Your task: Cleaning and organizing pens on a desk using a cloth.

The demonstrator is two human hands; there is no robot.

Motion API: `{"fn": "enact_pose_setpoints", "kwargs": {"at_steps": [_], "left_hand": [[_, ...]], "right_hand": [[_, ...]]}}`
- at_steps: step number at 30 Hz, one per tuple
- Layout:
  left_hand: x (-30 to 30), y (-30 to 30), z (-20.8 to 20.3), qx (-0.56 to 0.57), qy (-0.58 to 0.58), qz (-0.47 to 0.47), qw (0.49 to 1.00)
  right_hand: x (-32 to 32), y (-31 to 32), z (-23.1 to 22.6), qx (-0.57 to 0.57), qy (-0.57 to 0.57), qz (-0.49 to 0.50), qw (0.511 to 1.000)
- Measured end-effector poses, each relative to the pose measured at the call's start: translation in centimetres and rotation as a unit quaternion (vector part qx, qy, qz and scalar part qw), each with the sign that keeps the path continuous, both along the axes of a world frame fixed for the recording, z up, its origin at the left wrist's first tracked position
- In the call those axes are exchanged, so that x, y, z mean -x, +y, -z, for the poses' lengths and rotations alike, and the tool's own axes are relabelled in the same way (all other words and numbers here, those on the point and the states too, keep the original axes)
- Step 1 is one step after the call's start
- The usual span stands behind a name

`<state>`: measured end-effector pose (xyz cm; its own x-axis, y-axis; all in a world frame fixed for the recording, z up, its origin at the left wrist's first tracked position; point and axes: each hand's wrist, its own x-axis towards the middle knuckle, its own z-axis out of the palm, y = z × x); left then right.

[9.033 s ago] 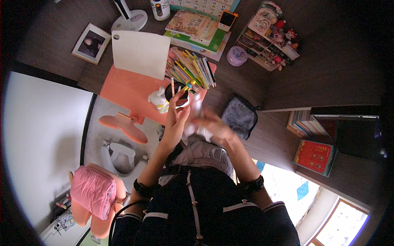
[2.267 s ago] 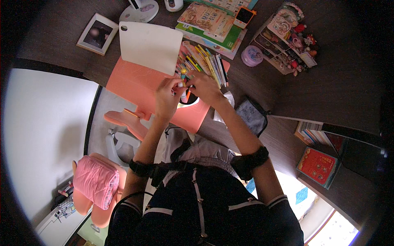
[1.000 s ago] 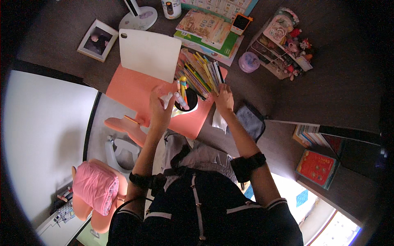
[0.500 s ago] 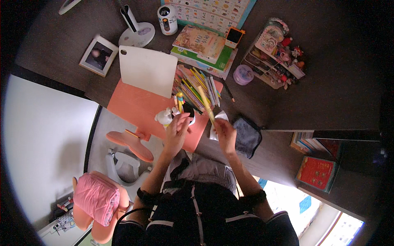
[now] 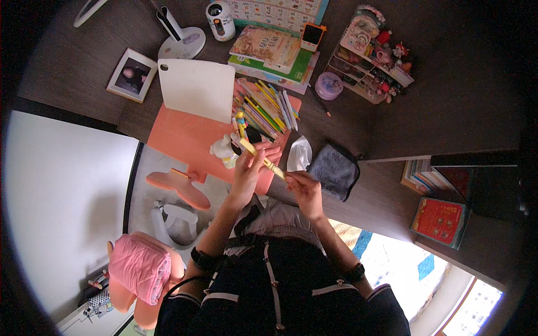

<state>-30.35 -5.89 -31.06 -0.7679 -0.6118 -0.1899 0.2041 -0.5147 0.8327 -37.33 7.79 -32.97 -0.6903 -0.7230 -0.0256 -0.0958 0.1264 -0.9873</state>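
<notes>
The pale yellow pen [image 5: 273, 168] slants above the coral desktop's near edge [image 5: 190, 134]. My right hand [image 5: 306, 193] pinches its lower end; my left hand [image 5: 247, 175] clamps it farther up, some fingers spread. Just beyond stands the white animal-shaped holder [image 5: 222, 150], then the pencil pile [image 5: 263, 111]; rightward, a white tissue [image 5: 300, 154].

The left hand [image 5: 245, 172] now also holds the yellow pen [image 5: 273, 168]

Home study corner, seemingly child's: illustrated chart [image 5: 277, 12], stacked books [image 5: 268, 47], pencils and pens [image 5: 268, 107] on coral desktop [image 5: 179, 133], desk lamp [image 5: 186, 43], framed photo [image 5: 132, 76], cluster of small trinkets [image 5: 384, 56], seat [image 5: 147, 315] with pink quilted cushion [image 5: 139, 267].
</notes>
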Motion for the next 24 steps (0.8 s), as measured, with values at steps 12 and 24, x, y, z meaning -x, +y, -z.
{"fn": "enact_pose_setpoints", "kwargs": {"at_steps": [12,24], "left_hand": [[-1.3,0.3,-0.4,0.039,-0.074,0.061,0.995],[-2.1,0.3,-0.5,-0.139,-0.047,0.122,0.982]], "right_hand": [[3.8,-0.3,7.9,-0.215,0.278,0.14,0.926],[4.6,-1.9,6.8,-0.115,0.192,0.156,0.962]]}}
